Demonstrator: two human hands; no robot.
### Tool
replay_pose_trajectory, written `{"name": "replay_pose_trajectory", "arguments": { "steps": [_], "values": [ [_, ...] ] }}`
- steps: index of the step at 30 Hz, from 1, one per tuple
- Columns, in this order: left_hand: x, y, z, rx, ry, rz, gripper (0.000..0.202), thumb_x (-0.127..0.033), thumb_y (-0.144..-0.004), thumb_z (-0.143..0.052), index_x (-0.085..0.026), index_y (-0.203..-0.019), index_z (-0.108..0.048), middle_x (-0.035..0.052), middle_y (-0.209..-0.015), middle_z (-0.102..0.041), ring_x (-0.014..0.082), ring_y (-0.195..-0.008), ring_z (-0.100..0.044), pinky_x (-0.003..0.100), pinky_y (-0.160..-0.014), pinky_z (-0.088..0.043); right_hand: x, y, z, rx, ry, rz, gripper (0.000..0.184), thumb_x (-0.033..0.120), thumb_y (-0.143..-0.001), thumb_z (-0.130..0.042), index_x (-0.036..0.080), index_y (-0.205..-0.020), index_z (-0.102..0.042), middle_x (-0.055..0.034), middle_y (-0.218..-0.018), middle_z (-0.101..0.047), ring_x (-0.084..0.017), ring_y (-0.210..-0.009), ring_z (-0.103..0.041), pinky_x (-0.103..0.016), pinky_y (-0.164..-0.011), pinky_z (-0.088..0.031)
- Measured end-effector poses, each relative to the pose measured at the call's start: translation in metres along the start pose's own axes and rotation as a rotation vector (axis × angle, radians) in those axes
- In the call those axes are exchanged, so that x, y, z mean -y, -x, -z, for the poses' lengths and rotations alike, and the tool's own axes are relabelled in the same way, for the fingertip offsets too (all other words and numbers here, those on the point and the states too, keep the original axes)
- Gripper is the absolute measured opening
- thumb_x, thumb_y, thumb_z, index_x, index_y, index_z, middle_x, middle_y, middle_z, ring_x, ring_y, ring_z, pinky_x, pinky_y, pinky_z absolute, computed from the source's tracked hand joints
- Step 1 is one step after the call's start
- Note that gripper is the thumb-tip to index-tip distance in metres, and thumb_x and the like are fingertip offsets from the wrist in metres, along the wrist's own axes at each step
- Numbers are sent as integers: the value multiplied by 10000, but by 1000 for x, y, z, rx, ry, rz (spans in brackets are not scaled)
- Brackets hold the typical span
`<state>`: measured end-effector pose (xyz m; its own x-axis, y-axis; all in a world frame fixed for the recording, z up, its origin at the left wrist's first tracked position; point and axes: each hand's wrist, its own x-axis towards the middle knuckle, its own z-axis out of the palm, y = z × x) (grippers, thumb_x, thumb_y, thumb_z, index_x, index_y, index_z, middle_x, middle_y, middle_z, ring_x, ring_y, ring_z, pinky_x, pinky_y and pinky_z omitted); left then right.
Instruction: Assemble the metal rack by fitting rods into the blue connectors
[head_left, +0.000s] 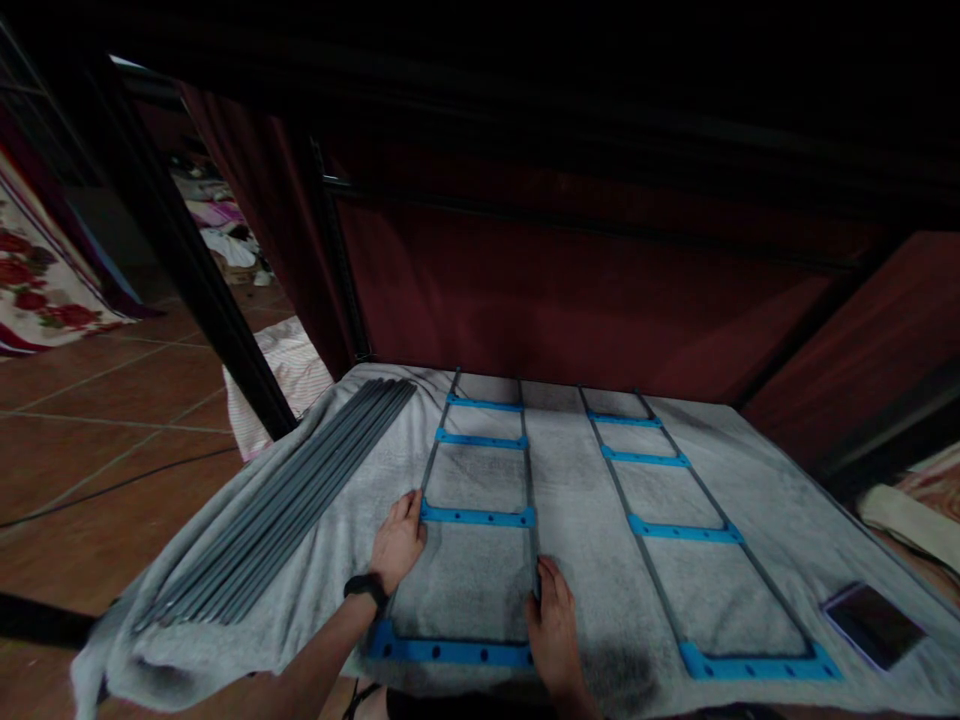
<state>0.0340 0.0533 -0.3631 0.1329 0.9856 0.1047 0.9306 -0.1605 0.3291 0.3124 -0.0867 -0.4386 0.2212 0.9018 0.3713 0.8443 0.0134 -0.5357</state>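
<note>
We pinch one ladder (478, 517) by its sides, left hand (397, 548) and right hand (553, 615); it spans the grey surface (581, 510) from near edge to far. Red curtain (555, 300) hangs behind; tiled floor (90, 400) lies left.

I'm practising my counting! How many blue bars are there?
8 blue bars: four across the left frame, four across the right frame. On each, one is at the near end and three are farther back. None seems hidden.
</note>
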Motion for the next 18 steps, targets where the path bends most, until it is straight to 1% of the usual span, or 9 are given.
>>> {"name": "replay_pose_trajectory", "arguments": {
  "steps": [3, 6, 11, 15, 18],
  "values": [
    [2, -2, -1, 6, -33, -25, 594, -134, -868, -411, -96, -1461, -405, 158, -1438, -471, 258, -1351, -412, 358, -1126, -343, 0, 1, 0, -1, 8, 7, 478, 255, -925, -402, 117, -1368, -518, -169, -1387, -556, -281, -1304, -503, -475, -1068, -444],
    [2, -5, 0, 28, -60, -53, 576, -148, -882, -404, -96, -1456, -417, 153, -1445, -473, 263, -1344, -422, 361, -1119, -358, 2, 1, 2, 8, 32, 21, 491, 262, -937, -386, 108, -1389, -499, -176, -1411, -536, -289, -1331, -477, -487, -1077, -431],
    [-3, -7, 3, 72, -65, -36, 585, -137, -866, -419, -102, -1450, -421, 158, -1456, -468, 274, -1332, -440, 381, -1080, -401, 6, 2, 6, 49, 58, 29, 520, 290, -961, -346, 107, -1434, -458, -178, -1432, -517, -297, -1350, -455, -505, -1090, -407],
    [-1, -8, 6, 68, 21, -23, 582, -143, -850, -446, -97, -1431, -453, 160, -1449, -480, 270, -1340, -440, 375, -1116, -372, 5, 2, 7, 56, 50, 40, 544, 355, -980, -325, 88, -1435, -458, -185, -1430, -514, -297, -1359, -438, -493, -1105, -387],
    [8, -10, 12, 59, 178, -25, 496, -232, -903, -432, -105, -1374, -521, 153, -1406, -527, 251, -1310, -480, 368, -1125, -368, 3, 1, 8, 44, 17, 30, 558, 401, -984, -324, 98, -1430, -468, -181, -1421, -521, -293, -1350, -448, -481, -1106, -386]
  ]
}}
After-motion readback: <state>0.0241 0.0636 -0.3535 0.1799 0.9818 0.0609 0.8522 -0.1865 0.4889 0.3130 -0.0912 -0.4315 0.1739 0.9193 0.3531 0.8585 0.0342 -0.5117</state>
